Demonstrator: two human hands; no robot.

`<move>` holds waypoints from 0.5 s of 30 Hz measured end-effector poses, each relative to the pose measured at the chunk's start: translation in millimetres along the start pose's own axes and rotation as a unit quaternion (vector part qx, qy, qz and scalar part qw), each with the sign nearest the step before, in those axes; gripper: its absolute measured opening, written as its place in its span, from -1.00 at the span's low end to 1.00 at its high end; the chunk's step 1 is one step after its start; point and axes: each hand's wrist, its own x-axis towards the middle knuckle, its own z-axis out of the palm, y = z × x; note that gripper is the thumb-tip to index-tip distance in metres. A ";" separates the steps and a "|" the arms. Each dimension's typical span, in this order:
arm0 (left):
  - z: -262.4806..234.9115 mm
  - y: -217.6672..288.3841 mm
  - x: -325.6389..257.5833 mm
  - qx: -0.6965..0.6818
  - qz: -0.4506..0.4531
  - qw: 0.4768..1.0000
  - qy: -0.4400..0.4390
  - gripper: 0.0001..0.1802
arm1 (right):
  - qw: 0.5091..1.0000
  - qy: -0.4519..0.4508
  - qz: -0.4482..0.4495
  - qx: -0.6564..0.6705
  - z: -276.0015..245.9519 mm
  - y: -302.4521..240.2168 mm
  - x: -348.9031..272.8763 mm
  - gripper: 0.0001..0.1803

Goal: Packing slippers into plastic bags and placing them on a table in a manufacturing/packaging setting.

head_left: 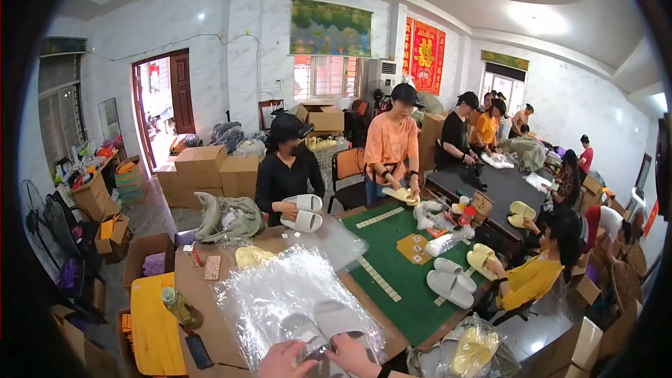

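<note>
A pair of light grey slippers [332, 316] lies at the lower edge, on a pile of clear plastic bags [262, 294]. My left hand [285, 360] closes round the near part of the left slipper, its fingertips at the strap. Close beside it, my right hand [352, 355] is closed on the other slipper, thumb and fingers at its upper. A small dark patch shows between my fingertips; I cannot make out what it is. Pale yellow slippers [253, 256] rest just beyond the bags.
On the cardboard-covered table stand a bottle [180, 308], a phone [199, 351] and a pink patterned case [213, 267]. A green tabletop [395, 287] adjoins it, with grey slippers [451, 283]. Several co-workers handle slippers around the tables. Bagged yellow slippers [474, 350] lie at lower right; cartons [239, 175] stand behind.
</note>
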 end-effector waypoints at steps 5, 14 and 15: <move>68.6 -14.3 17.0 0.068 0.056 0.996 -0.028 -0.40 | 0.995 0.035 -0.089 -0.041 0.3 12.0 -13.3 -0.70; 86.8 4.6 37.8 0.098 0.067 0.993 0.004 -0.60 | 0.993 0.081 -0.058 0.058 12.8 16.3 -13.0 -0.72; 88.4 8.6 37.9 0.099 0.067 0.993 0.002 -0.60 | 0.999 0.032 -0.007 0.034 10.0 14.9 -10.0 -0.70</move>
